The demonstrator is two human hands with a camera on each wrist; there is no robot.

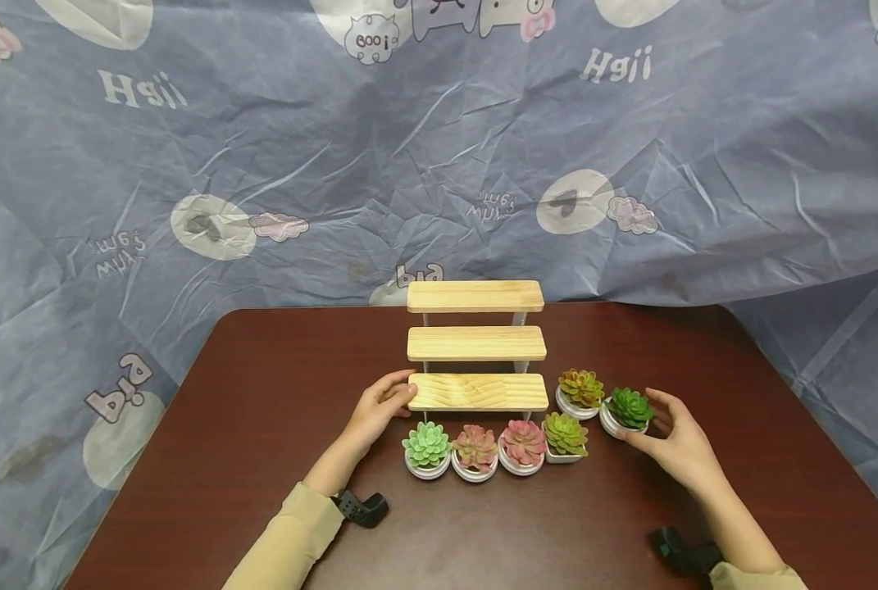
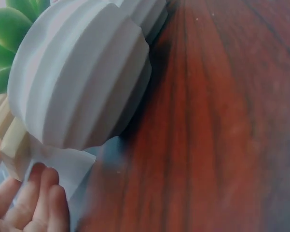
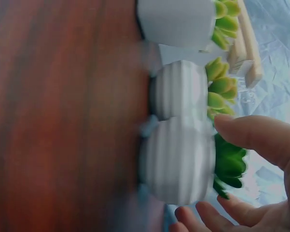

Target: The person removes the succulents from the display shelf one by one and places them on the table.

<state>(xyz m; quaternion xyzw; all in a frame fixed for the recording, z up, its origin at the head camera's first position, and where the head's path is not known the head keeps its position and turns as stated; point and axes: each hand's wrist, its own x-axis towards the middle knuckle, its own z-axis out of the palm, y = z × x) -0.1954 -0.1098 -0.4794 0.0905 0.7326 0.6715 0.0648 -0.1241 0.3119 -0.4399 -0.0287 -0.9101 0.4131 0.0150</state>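
Note:
A three-step wooden stand (image 1: 477, 344) sits mid-table. My left hand (image 1: 400, 397) touches the left end of its lowest step; the left wrist view has those fingers (image 2: 34, 203) beside the wood, under the ribbed white pot of a light green succulent (image 2: 82, 82). My right hand (image 1: 636, 415) is curled round a dark green succulent in a ribbed white pot (image 1: 628, 410). In the right wrist view the thumb (image 3: 251, 135) lies over its leaves (image 3: 229, 164) and the fingers come up under the pot (image 3: 178, 159).
Before the stand stand a light green (image 1: 427, 447), a pinkish-green (image 1: 475, 449), a pink (image 1: 523, 444) and a yellow-green succulent (image 1: 564, 436). An orange-green one (image 1: 580, 389) is right of the stand. The dark red table (image 1: 261, 459) is backed by a blue printed cloth (image 1: 261, 164).

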